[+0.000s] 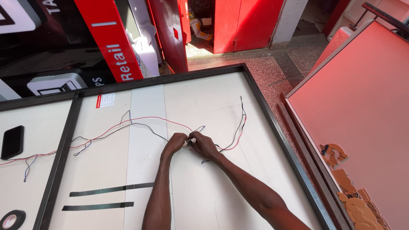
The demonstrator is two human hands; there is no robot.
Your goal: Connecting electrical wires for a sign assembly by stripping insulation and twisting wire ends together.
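Red and black wires meet between our hands, at the middle of the white panel. Our left hand and right hand are together, fingertips pinched on the wire ends; we judge we are joining them. Next calls for a tight twist, probably. We count two black tape strips nearer to us, one tape roll and one phone far left.

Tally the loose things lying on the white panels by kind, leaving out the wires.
Black tape strips stuck on the panel: 2
Black phone: 1
Black tape roll: 1
Red-and-white sticker label: 1
Total: 5
Both the left hand and right hand pinch the wires, not any of these.
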